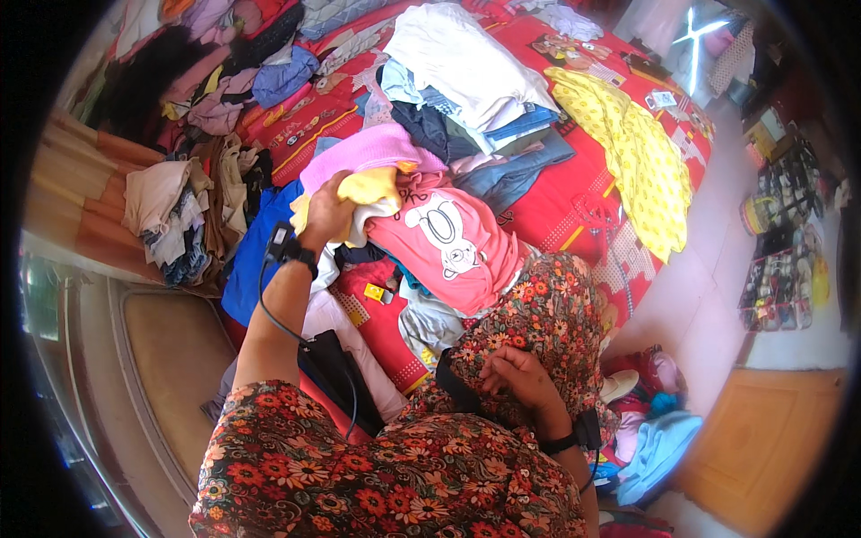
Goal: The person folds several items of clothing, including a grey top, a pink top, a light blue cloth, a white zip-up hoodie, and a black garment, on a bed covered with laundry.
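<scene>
Gripping yellow cloth (372,189) in left hand (329,211), nothing in loosely curled right hand (522,375); with clothes pile (462,72) stacked, patterned fabric (639,152) unfolded.

Behind the shirt (448,240), a clothes stack (466,72) lies on the bed (567,170).

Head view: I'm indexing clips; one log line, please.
left hand: gripping yellow cloth | right hand: loosely curled | coral shirt: bear print up
</scene>
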Tool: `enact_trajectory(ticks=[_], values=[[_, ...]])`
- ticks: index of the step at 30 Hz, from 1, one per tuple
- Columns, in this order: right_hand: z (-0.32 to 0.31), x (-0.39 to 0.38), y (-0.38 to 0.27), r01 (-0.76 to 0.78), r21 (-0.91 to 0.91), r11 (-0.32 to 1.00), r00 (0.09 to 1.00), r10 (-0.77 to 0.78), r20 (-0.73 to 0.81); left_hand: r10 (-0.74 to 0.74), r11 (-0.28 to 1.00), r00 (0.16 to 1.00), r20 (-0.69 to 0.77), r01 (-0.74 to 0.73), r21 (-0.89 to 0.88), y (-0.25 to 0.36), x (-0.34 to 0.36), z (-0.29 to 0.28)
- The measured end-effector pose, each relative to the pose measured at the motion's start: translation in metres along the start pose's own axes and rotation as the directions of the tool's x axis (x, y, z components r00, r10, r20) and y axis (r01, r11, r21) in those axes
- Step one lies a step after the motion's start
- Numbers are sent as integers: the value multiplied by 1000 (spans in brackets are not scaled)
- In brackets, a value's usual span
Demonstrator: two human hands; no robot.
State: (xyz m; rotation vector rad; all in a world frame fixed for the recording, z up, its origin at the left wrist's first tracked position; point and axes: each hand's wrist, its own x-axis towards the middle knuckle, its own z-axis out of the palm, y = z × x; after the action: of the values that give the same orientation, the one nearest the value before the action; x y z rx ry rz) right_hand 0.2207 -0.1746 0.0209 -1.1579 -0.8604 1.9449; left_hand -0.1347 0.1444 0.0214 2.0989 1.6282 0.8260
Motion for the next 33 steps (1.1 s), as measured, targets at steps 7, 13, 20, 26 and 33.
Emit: enact_trajectory(ticks=[7,13,20,26,33], values=[[-2,-2,1,36,4,999,999,-36,29,-301,678,950,-81,154,-719,3,-67,-34],[0,0,7,75,34,997,996,-77,39,-427,541,904,-9,247,-804,61,-90,-102],[18,12,-5,-20,445,895,1000,14,16,-49,753,991,121,116,-648,161,-140,-99],[24,29,-26,105,657,746,994,-95,-51,359,930,870,339,-303,-207,222,-202,-44],[-11,15,-16,122,568,814,990,-60,-127,519,854,743,423,-473,-218,225,-238,4]])
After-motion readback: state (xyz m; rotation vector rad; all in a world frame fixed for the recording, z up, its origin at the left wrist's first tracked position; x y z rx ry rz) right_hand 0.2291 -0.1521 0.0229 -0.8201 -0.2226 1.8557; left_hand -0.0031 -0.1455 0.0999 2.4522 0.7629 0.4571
